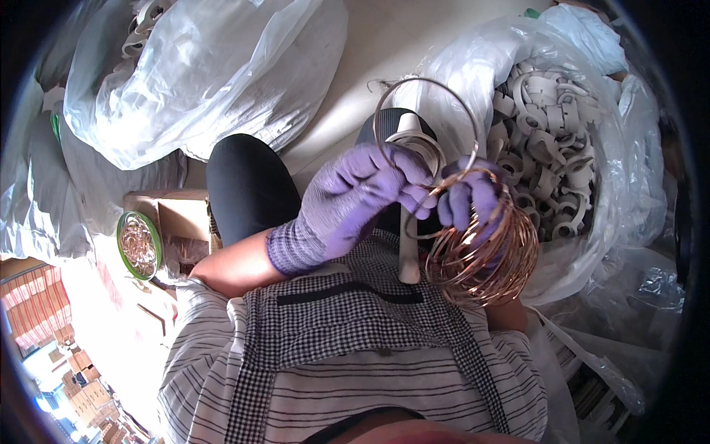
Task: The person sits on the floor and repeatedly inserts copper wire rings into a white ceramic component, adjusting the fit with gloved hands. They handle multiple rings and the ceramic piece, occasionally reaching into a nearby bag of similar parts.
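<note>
Both my hands wear purple gloves with grey cuffs, in front of my lap. A bundle of thin copper-coloured metal rings (510, 259), like bangles, hangs around my right hand (477, 198), whose fingers are curled in among them. One larger-looking ring (476, 122) stands up above my hands. My left hand (356, 194) pinches at rings beside the bundle; its fingertips partly hide which one. Behind my hands, a pale round piece (411, 133) shows between my knees. Below it runs a pale rod (409, 259) with a rounded lower end.
A clear plastic bag (481, 52) full of white ring-shaped parts (547, 140) is at the right. Another large plastic bag (222, 81) lies at the far left. Near my left elbow are a cardboard box (177, 211) and a green-rimmed round tray (123, 255) of small shiny rings.
</note>
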Available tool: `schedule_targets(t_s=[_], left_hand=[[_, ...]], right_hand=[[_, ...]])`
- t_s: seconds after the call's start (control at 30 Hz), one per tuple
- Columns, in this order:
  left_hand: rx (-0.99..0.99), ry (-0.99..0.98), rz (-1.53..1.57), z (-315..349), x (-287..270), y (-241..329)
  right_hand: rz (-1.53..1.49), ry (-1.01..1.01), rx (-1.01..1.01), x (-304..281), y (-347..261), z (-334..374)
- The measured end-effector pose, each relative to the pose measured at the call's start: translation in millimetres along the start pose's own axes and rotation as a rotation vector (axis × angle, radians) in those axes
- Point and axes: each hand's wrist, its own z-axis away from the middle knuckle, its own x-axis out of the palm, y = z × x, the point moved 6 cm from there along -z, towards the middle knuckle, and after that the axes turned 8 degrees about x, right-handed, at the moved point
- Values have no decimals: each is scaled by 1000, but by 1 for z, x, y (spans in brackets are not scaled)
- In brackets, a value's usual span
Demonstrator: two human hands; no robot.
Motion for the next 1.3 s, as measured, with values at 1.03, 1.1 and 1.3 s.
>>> schedule_targets(t_s=[1.03,1.1,1.3], left_hand=[[-111,132,-1173,-29,-67,-18],[-80,107,-1271,-32,-57,-14],[-21,-94,-1409,-37,-46,-11]], right_hand=[[895,367,87,26,-21,-5],[1156,493,134,29,-24,-9],[177,439,4,-9,-9,13]])
